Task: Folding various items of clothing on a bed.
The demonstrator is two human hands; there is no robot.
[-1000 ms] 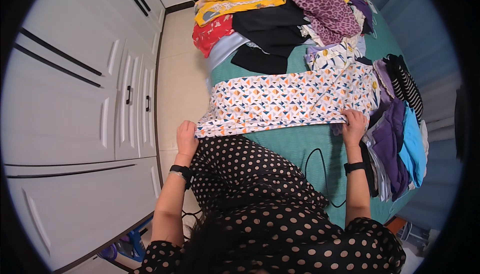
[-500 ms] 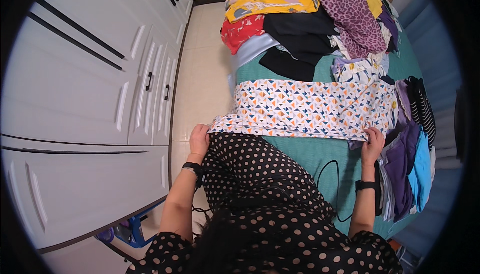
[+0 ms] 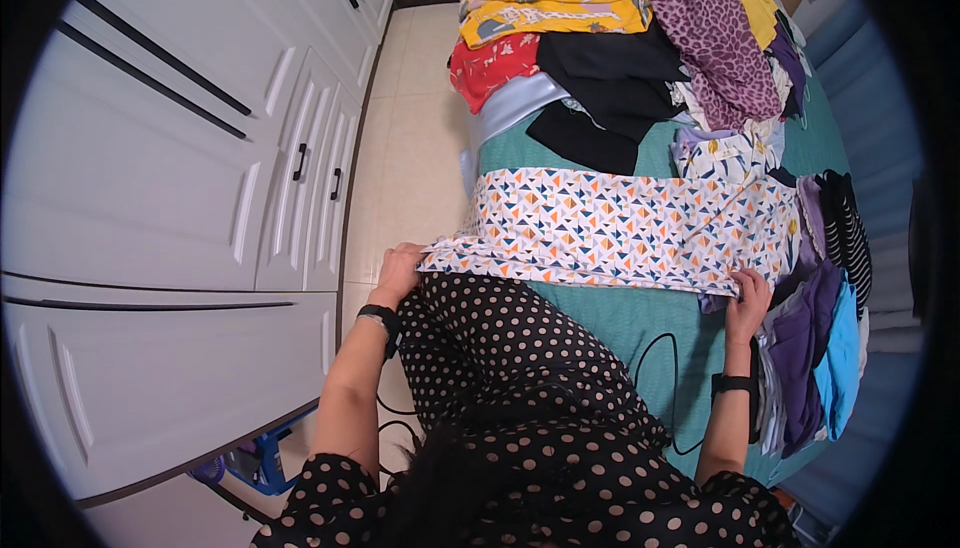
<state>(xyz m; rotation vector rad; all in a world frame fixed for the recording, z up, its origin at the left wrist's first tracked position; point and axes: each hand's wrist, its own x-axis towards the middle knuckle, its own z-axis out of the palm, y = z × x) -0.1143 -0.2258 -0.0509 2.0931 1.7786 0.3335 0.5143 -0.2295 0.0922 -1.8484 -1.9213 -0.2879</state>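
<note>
Stretched sideways across the near part of the bed is a white garment point(image 3: 600, 223) printed with small orange and blue triangles; its exact kind cannot be told. My left hand point(image 3: 402, 270) grips its near edge at the left end, beside my knee. At the right end of that same edge, my right hand point(image 3: 748, 298) pinches the cloth between thumb and fingers. The near edge runs taut between both hands, with folded layers showing along it. The garment's far side lies flat on the green bed cover point(image 3: 610, 313).
Beside my right hand lies a stack of folded clothes point(image 3: 800, 348), purple and bright blue. Farther off is a heap with a yellow print garment point(image 3: 555, 3), black trousers point(image 3: 610, 68) and a leopard-print piece point(image 3: 700, 38). A black cable point(image 3: 675, 368) curves over the bed. White cabinets point(image 3: 170, 178) line the left.
The whole view has shifted slightly, with the bed and clothes appearing a little lower and to the right. Both hands keep their hold on the garment's near edge.
</note>
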